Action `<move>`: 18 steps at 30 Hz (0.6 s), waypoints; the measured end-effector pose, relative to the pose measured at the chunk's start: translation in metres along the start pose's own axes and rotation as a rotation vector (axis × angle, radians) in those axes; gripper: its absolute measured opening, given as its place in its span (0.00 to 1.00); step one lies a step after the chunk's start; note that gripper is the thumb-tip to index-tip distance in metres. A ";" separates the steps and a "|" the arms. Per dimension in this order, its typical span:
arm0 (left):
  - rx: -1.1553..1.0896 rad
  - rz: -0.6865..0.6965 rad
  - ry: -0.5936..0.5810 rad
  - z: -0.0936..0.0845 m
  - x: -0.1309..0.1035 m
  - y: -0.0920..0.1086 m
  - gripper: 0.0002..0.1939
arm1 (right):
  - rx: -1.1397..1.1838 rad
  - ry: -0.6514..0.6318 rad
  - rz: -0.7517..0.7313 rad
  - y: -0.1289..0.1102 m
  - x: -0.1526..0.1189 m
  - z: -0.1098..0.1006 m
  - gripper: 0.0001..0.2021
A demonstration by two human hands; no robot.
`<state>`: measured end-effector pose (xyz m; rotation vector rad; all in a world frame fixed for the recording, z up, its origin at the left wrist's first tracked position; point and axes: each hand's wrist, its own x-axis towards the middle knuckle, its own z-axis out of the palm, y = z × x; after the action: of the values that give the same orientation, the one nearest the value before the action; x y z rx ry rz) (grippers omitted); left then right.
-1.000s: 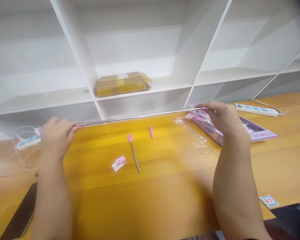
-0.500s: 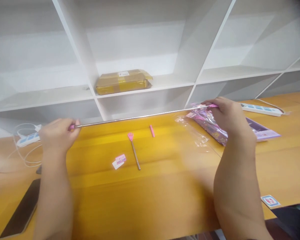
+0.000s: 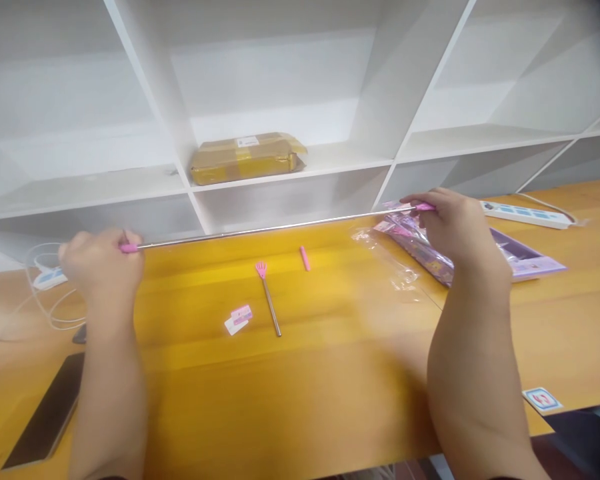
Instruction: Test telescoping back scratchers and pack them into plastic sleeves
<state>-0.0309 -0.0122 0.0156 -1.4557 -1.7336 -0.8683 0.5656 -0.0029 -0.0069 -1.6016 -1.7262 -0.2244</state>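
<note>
A thin, silvery telescopic rod (image 3: pixel 275 228) with pink ends stretches nearly level above the table, between my two hands. My left hand (image 3: pixel 105 263) is closed around its pink left end. At the other end, the fingers of my right hand (image 3: pixel 453 223) pinch the pink tip, part of which they hide. Below the rod, a small back scratcher (image 3: pixel 270 300) with a pink claw head and metal shaft lies on the table (image 3: pixel 290 393). A short pink tube (image 3: pixel 305 258) rests to its right. Two small cards (image 3: pixel 239 319) overlap to its left.
A taped cardboard parcel (image 3: pixel 247 159) sits on the white shelf (image 3: pixel 350 163). Plastic-wrapped purple packaging (image 3: pixel 420 250) lies at right, near a power strip (image 3: pixel 527 214). At left are a dark phone (image 3: pixel 45 413), white cables (image 3: pixel 55 320) and another power strip (image 3: pixel 50 279).
My left hand has moved left, and more of the pink end shows beyond its fingers. The metal span between my hands looks slightly longer. My right hand has stayed about where it was.
</note>
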 end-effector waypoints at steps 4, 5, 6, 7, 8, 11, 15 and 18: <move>0.033 -0.032 -0.046 -0.002 -0.001 0.001 0.15 | -0.013 0.000 0.002 -0.007 -0.001 -0.001 0.22; 0.036 -0.038 -0.046 -0.003 -0.001 0.002 0.16 | -0.015 -0.004 0.008 -0.009 -0.001 -0.001 0.22; 0.036 -0.049 -0.038 -0.004 -0.001 0.003 0.16 | -0.019 -0.004 0.014 -0.010 -0.001 -0.001 0.22; 0.035 -0.060 -0.029 -0.005 -0.001 0.004 0.15 | -0.023 -0.001 0.018 -0.011 -0.001 -0.001 0.22; 0.033 -0.069 -0.026 -0.005 -0.001 0.004 0.15 | -0.025 0.003 0.018 -0.011 -0.001 -0.001 0.22; 0.021 -0.078 -0.057 -0.005 0.000 0.003 0.15 | -0.026 0.032 0.004 -0.008 0.000 0.001 0.21; 0.039 -0.097 -0.156 -0.008 0.000 0.003 0.19 | -0.064 0.069 0.015 -0.001 0.000 0.004 0.19; 0.052 -0.082 -0.222 -0.013 -0.002 0.009 0.21 | -0.105 0.093 0.080 0.003 -0.001 0.003 0.16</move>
<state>-0.0210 -0.0229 0.0214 -1.5020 -1.9769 -0.7196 0.5671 -0.0009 -0.0108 -1.7053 -1.5990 -0.3498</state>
